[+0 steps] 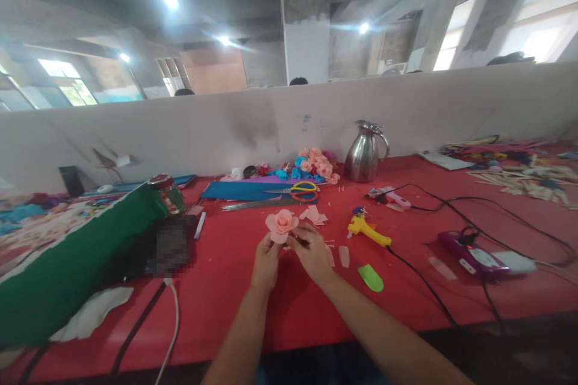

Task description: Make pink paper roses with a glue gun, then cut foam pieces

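Observation:
A pink paper rose (282,224) with layered petals is held up above the red table, facing me. My left hand (266,260) pinches it from below on the left side. On its right, my right hand (310,248) has its fingers closed at the flower's underside and outer petal. The exact grip points are hidden behind the petals. Loose pink paper petals (313,215) lie just beyond my right hand, and another petal (344,256) rests beside it. A yellow glue gun (369,231) lies farther right, near a green plastic piece (371,277).
Scissors (300,191) lie on blue paper (235,190) at the back. Behind stand finished pink flowers (318,163) and a steel jug (363,153). Cords trail from a purple power strip (474,255) at right. A green divider (67,271) and glass jar (166,194) stand left.

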{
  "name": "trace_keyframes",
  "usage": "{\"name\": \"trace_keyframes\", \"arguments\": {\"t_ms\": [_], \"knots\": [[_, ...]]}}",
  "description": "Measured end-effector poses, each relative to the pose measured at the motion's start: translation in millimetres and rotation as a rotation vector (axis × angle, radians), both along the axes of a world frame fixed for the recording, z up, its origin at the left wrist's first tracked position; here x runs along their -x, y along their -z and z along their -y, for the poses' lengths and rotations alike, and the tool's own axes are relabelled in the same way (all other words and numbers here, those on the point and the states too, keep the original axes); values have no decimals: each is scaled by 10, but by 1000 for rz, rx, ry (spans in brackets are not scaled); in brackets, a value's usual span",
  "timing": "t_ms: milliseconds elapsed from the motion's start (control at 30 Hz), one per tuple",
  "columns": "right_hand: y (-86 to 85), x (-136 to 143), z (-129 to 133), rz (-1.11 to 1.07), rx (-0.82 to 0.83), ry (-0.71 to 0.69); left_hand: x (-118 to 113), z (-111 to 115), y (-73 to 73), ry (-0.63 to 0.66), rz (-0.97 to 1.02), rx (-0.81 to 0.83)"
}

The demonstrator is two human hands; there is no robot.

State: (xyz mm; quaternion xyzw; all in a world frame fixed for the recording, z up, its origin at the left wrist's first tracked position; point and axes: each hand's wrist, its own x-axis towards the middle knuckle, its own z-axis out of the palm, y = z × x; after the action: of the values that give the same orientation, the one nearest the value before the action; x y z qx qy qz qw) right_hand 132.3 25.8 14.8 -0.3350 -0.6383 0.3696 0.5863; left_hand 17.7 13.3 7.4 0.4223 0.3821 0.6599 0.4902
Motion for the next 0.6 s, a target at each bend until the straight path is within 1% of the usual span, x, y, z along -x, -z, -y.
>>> {"name": "trace_keyframes", "arguments": {"t_ms": [133, 233, 400, 500, 600], "knots": [[12, -5, -3, -49, -45, -53, 10, 13, 2, -42, -81, -42], [13, -4, 3, -59, -52, -75, 15, 19, -10, -70, -89, -50], [-30, 2, 24, -41, -54, -56, 10, 17, -7, -42, -71, -84], [-62, 9, 19, -52, -55, -90, 0, 23, -9, -20, -81, -71], [-67, 17, -7, -88, 3, -121, -7, 23, -7, -3, -82, -47]]}}
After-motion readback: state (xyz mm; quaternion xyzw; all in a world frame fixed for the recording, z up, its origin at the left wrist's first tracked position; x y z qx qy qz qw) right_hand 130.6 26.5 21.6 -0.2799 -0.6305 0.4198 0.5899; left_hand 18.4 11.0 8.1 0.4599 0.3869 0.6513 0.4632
